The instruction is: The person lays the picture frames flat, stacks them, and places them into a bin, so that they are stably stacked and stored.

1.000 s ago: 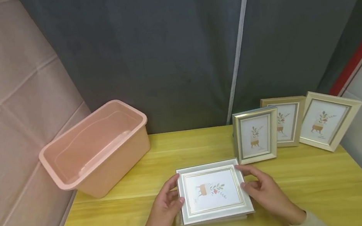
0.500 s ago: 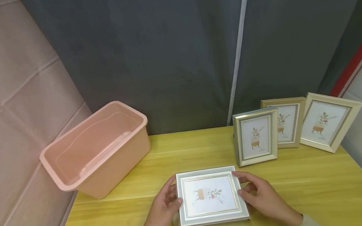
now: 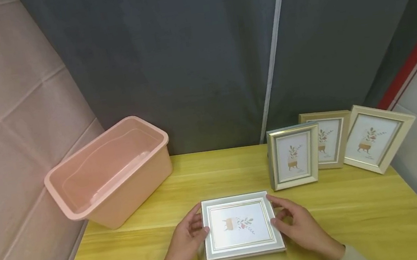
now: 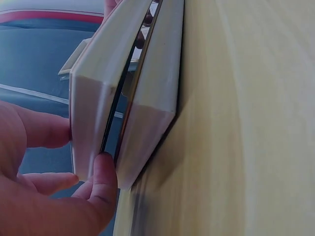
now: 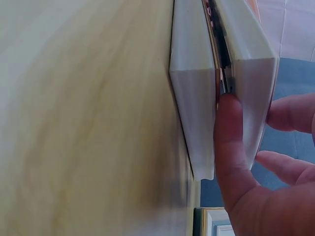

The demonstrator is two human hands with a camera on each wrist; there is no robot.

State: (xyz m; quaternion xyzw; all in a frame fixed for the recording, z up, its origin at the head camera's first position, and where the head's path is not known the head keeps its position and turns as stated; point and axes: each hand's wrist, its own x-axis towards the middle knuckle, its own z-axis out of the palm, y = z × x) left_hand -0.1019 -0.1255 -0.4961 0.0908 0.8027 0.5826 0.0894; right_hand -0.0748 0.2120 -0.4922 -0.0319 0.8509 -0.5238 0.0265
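Note:
Both hands hold a white picture frame (image 3: 242, 226), face up at the table's front, its flower-pot print turned sideways. My left hand (image 3: 185, 243) pinches its left edge, and my right hand (image 3: 299, 226) pinches the right edge. Beneath lies a second white picture frame (image 4: 153, 93), resting on the table and hidden from the head view. A narrow gap separates the two frames in both wrist views. One left fingertip (image 4: 104, 167) reaches into that gap, under the upper frame (image 4: 96, 93). On the other side, a right fingertip (image 5: 229, 110) sits in the gap likewise.
Three picture frames stand upright at the back right: a silver-gold one (image 3: 293, 157) in front, a tan one (image 3: 337, 142) behind it, and a cream one (image 3: 380, 140) tilted at the end. A pink plastic bin (image 3: 139, 180) stands at the back left of the wooden table (image 3: 215, 174).
The upper frame has shifted slightly left and toward me, both hands moving with it. The lower frame's edge, visible in the head view a second ago, is now covered.

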